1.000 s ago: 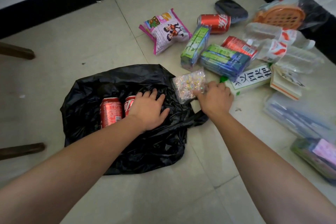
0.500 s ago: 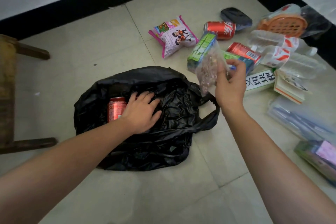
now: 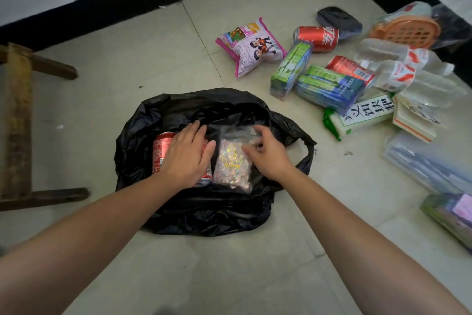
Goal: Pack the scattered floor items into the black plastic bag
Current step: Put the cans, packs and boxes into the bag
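Four red cans [image 3: 161,151] show: two in the one black bag [image 3: 204,212], two on the floor. Two hands [image 3: 186,158], two green packs [image 3: 291,69], one pink snack bag [image 3: 251,46]

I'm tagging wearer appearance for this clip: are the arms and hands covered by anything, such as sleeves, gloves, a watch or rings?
Nothing shows. The left hand and right hand are bare, without gloves, and I see no rings. Both forearms are uncovered up to the frame edge: no sleeve, watch or wristband in view.

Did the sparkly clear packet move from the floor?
Yes. The sparkly clear plastic packet went left, away from the green boxes, into the black plastic bag, beside the red cans.
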Motion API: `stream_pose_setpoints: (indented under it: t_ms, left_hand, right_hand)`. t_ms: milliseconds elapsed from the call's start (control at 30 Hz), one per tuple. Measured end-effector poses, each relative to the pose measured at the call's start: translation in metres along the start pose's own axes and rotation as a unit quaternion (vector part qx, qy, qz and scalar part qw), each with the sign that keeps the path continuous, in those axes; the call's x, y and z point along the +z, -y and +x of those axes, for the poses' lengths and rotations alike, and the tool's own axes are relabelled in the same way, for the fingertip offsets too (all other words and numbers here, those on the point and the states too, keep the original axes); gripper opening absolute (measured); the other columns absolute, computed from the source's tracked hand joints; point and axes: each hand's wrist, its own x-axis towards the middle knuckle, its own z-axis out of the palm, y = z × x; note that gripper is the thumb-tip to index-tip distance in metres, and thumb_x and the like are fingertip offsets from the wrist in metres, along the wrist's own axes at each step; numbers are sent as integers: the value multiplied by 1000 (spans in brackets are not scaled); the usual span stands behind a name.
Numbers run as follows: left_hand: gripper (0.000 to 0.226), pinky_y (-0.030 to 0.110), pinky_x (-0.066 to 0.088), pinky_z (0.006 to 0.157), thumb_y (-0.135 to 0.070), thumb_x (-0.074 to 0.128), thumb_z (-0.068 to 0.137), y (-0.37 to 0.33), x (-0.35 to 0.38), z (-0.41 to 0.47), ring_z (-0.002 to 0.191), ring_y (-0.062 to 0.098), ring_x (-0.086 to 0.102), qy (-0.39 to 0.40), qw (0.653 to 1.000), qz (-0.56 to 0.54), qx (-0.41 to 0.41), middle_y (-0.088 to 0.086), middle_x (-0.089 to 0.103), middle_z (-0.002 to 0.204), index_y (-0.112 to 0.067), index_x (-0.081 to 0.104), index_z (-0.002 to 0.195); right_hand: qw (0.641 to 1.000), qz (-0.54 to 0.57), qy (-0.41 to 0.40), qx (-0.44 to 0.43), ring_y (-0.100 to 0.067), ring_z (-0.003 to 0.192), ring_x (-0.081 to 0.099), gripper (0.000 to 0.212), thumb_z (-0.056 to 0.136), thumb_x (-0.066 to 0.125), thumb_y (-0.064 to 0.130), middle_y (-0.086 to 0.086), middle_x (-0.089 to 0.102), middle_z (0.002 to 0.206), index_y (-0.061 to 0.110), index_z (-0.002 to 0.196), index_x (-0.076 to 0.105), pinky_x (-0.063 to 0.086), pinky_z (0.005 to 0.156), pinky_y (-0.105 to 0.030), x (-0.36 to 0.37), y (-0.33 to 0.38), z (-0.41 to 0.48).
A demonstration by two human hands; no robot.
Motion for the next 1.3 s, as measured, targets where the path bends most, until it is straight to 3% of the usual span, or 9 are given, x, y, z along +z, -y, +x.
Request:
stream_pose_setpoints:
  t_ms: [67,167,400,700,800,867,967,1067,1300]
  left_hand:
    - [83,45,20,121,-60,4,93,-4,-2,1,148,28,23,5,1000,12,0,14,27,160,-8,31,151]
    - [80,49,24,118,-59,8,94,-11,-2,4,147,29,26,-10,999,33,12,15,30,159,-9,37,148]
    - [63,51,24,116,-49,23,100,-56,-20,37,145,29,30,-85,986,51,137,13,35,156,-10,45,145]
    - [63,51,24,116,-49,27,99,-138,-14,96,145,33,27,-97,978,18,181,17,28,158,-11,37,148]
    - [60,52,25,114,-45,37,99,-155,-18,121,145,34,26,-110,979,-5,174,18,25,159,-12,34,148]
    - [61,52,25,114,-42,45,98,-162,-23,140,147,34,23,-113,982,-19,152,17,24,159,-10,32,149]
    - [67,50,26,115,-40,52,96,-173,-29,167,145,35,23,-97,989,-77,84,19,27,157,-8,30,150]
    - [68,49,33,109,-43,54,94,-182,-26,189,138,37,32,-72,989,-129,29,19,35,151,-8,31,148]
    - [58,47,44,99,-27,58,94,-182,-3,199,124,38,49,-85,984,-157,28,20,49,138,-19,36,147]
  right_hand:
    - [996,-93,8,-12,-25,113,60,69,95,64,38,-7,49,137,25,152,29,49,99,-43,-1,-5,-2]
    - [994,-100,-24,-47,-27,125,53,62,96,62,36,-9,46,140,24,150,34,45,105,-44,-16,-5,-7]
    - [971,-154,-163,-84,-16,110,61,41,98,57,36,-1,56,128,24,137,54,49,95,-35,-95,-16,-13]
    - [933,-184,-309,-7,-24,123,47,37,96,59,28,-11,53,129,14,131,59,32,95,-24,-168,-73,-3]
    - [923,-192,-334,-19,-27,125,43,39,95,58,30,-12,50,130,13,130,57,37,105,-34,-185,-68,18]
    - [924,-213,-316,-25,-29,129,41,53,94,58,43,-13,48,136,13,137,51,36,109,-41,-194,-56,32]
    - [933,-301,-194,-31,-34,146,23,82,88,56,64,-15,27,158,23,154,30,25,118,-48,-196,-40,49]
    - [911,-396,-113,4,-38,152,2,90,90,56,60,-14,2,167,26,160,12,16,122,-53,-185,-43,54]
    - [918,-363,-158,-14,-37,137,27,82,84,69,49,-12,32,152,28,153,30,34,109,-47,-187,-50,44]
